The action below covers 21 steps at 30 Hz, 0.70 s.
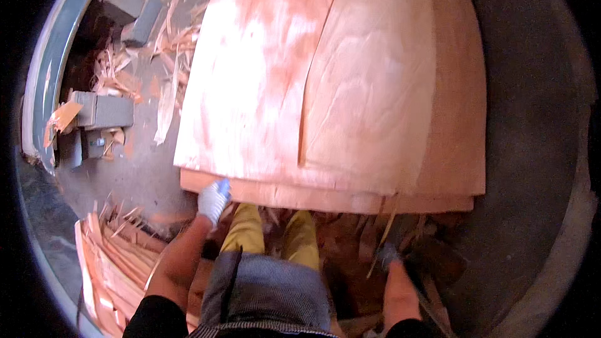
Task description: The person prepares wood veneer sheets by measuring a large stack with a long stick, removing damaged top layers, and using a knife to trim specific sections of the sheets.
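Observation:
A stack of large, thin reddish wood veneer sheets [250, 87] lies in front of me, with a paler veneer sheet [369, 100] on top. My left hand [214, 201], in a white knit glove with blue at the fingers, is closed at the stack's near left corner. Whether it grips the sheet edge or a small blue thing cannot be made out. Lower right, beside my leg, my gloved right hand [389, 254] is in shadow and blurred. Its fingers appear closed on a narrow wood strip [389, 220] that slants up toward the stack's near edge.
Split veneer scraps [119, 263] are heaped at the lower left. Grey blocks [113, 111] and more torn veneer [169, 97] lie on the floor to the left, near a curved blue-grey metal edge [56, 69]. Dark floor [532, 119] runs along the right. Offcuts lie around my feet.

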{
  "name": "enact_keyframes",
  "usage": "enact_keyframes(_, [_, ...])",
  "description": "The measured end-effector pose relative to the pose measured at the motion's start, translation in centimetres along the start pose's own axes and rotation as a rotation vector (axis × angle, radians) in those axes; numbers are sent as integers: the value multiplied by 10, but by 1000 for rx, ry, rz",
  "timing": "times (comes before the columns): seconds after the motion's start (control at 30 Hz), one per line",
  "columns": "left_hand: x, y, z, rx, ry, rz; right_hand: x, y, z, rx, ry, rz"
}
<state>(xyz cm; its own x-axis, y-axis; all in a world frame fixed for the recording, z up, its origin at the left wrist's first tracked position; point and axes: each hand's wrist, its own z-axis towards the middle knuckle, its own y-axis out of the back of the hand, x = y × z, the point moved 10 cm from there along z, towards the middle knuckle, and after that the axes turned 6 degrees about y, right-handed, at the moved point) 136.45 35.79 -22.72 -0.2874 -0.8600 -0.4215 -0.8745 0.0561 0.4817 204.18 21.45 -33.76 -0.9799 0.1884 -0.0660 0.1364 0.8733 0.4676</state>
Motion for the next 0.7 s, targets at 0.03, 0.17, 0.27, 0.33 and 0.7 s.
enact_keyframes(0.03, [-3, -17, -6, 41, -102, 140, 16, -9, -15, 132, 53, 108])
enact_keyframes(0.17, [-134, -82, -31, -184, -861, 707, 94, -7, -74, 452, 192, 501])
enact_keyframes(0.27, [-105, -132, 13, -92, -730, 992, 142, 34, -67, 357, 304, 613])
enact_keyframes(0.33, [-100, -141, 18, -58, -656, 1131, 153, 66, -35, 38, 311, 675])
enact_keyframes(0.7, [-92, -149, 31, 244, -242, 1387, 78, 149, -23, -884, 40, 1177])
